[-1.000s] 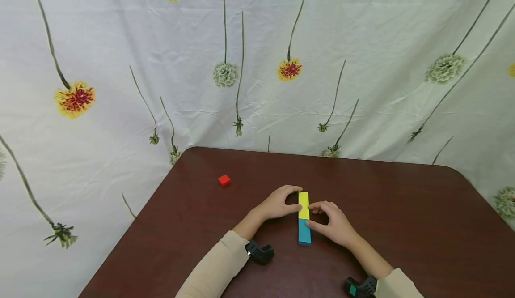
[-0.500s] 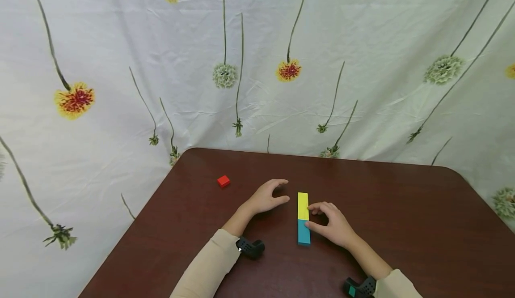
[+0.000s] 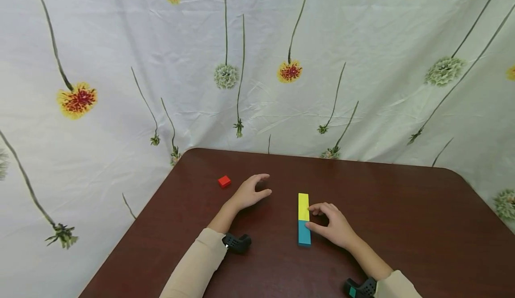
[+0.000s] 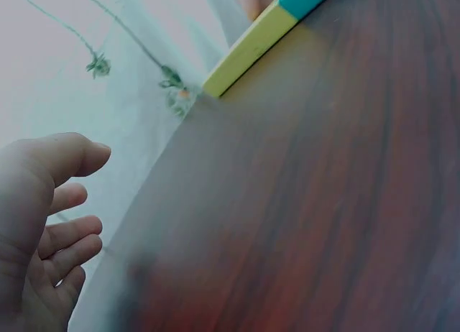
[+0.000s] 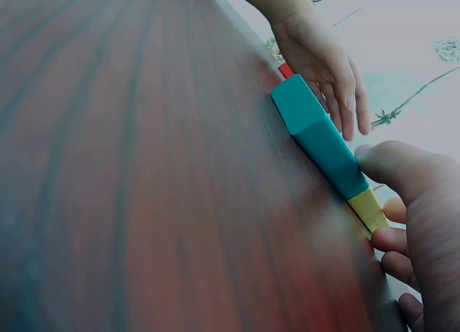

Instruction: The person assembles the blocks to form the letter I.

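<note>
A yellow block and a blue block lie end to end in one straight line on the table, the yellow one farther from me. My right hand stays at their right side. Its thumb touches the blue block, and its fingertips are at the yellow block's side, not wrapped round either one. To the left, my left hand is over the table with thumb and fingers apart, holding nothing. A small red block lies just left of that hand, apart from it.
The dark brown table has rounded far corners. Behind it hangs a pale cloth printed with flowers. Black bands are worn on both wrists.
My left hand has let go of the yellow block and moved left, toward the red block. The right hand and the joined row of blocks have stayed in place.
</note>
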### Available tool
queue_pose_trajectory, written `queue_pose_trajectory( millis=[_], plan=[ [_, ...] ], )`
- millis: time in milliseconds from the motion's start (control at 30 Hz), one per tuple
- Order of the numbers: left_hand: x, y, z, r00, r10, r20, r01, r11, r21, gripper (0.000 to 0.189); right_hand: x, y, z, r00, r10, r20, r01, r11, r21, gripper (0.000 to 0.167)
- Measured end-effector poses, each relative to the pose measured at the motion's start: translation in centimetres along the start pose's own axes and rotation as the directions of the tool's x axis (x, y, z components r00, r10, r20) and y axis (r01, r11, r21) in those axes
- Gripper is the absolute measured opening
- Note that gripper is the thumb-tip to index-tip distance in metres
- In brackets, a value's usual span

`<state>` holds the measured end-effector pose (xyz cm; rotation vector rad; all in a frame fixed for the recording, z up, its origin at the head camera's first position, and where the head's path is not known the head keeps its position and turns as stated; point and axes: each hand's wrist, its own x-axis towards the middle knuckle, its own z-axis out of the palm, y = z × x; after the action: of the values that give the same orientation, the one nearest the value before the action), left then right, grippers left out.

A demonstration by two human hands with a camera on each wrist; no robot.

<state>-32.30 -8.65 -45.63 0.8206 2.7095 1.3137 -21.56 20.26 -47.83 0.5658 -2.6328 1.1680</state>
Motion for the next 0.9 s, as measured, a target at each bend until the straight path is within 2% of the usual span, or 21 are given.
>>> queue_pose_trajectory(
  millis=[233, 500, 733, 900],
  plan=[
    [-0.4, -0.8, -1.6, 0.998, -0.028, -0.048, 0.028, 1.0, 0.011, 0.053, 0.0, 0.0, 0.0, 1.0, -0.015, 0.003, 0.015, 1.0, 0.0, 0.036],
    [-0.5, -1.4, -3.3, 0.997, -0.038, -0.074, 0.041, 0.998, 0.041, 0.054, -0.1, -0.1, 0.0, 1.0, -0.007, 0.005, 0.007, 1.0, 0.006, 0.036],
    [-0.9, -2.1, -4.6, 0.988, -0.087, -0.13, 0.092, 0.995, 0.038, 0.053, -0.1, 0.2, 0.0, 1.0, -0.017, -0.002, 0.017, 1.0, -0.005, 0.036],
    [-1.4, -2.9, -5.7, 0.982, -0.085, -0.171, 0.097, 0.993, 0.062, 0.053, 0.0, 0.3, 0.1, 0.999, -0.034, -0.008, 0.034, 0.999, -0.013, 0.037]
  ],
)
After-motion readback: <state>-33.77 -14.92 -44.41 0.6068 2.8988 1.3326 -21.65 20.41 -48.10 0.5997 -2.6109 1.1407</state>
